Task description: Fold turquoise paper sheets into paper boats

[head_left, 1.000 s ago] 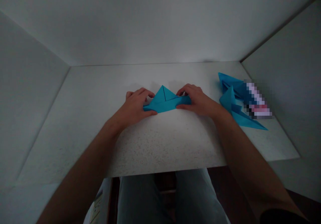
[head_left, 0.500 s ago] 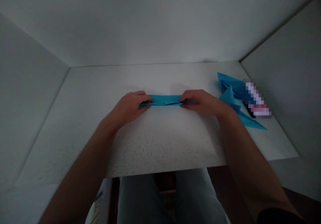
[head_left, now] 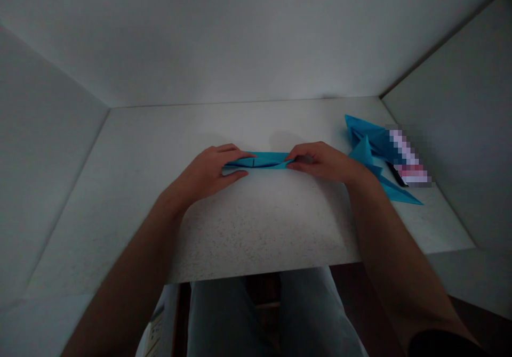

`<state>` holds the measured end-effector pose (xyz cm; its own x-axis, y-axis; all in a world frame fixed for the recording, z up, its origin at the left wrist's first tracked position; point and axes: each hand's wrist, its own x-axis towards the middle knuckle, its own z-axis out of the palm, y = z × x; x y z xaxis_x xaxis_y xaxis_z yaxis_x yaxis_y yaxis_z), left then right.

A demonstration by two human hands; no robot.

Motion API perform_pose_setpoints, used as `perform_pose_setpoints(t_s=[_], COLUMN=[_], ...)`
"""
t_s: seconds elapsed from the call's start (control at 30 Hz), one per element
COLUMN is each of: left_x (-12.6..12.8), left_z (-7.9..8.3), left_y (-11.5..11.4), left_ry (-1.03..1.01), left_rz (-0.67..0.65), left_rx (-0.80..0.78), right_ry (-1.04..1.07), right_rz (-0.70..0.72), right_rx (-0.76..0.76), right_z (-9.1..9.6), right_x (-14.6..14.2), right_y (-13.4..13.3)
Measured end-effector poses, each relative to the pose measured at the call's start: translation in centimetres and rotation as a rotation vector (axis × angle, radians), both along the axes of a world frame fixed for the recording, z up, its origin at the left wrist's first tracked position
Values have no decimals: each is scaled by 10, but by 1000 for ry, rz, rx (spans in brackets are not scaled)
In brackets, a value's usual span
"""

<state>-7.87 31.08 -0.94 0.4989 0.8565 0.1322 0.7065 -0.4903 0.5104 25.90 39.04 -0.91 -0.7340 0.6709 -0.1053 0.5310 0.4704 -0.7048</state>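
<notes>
A blue folded paper piece [head_left: 262, 160] lies as a narrow flat strip on the white speckled table [head_left: 256, 218], held at both ends. My left hand [head_left: 210, 170] pinches its left end between thumb and fingers. My right hand [head_left: 320, 161] pinches its right end, fingers closed over the paper. Both forearms reach in from the bottom of the view.
Several blue folded paper shapes [head_left: 370, 152] lie at the right back of the table, beside a blurred-out object [head_left: 408, 160]. White walls close the table in at the back and on both sides. The table's front edge runs above my knees.
The paper's upright triangular peak has been flattened into a thin strip. Both hands have stayed at its ends, with the left thumb now stretched along the strip.
</notes>
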Motion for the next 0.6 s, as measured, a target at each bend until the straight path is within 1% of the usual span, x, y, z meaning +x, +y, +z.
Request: perform_pose_setpoints(t_s=[0.07,0.17,0.33,0.4,0.53,0.6], left_x=[4,4,3,3,3,2], left_z=[2,3,6,6,5,4], left_y=[-2,-2,-1,-2,-2,-1], left_ry=[-34,-33,-9,1,-1,-8], left_rz=[-8,9,2,15,17,10], left_rx=[-10,-25,-69,-78,-72,-53], right_ry=[6,33,93,106,169,189], right_rz=[-7,-45,-142,-136,-78,-46], right_rx=[-20,-32,-18,15,141,172], right_z=[1,0,-9,-12,-18,-22], right_x=[-1,-2,-6,-8,-11,-10], right_y=[-1,-2,-3,-3,-1,0])
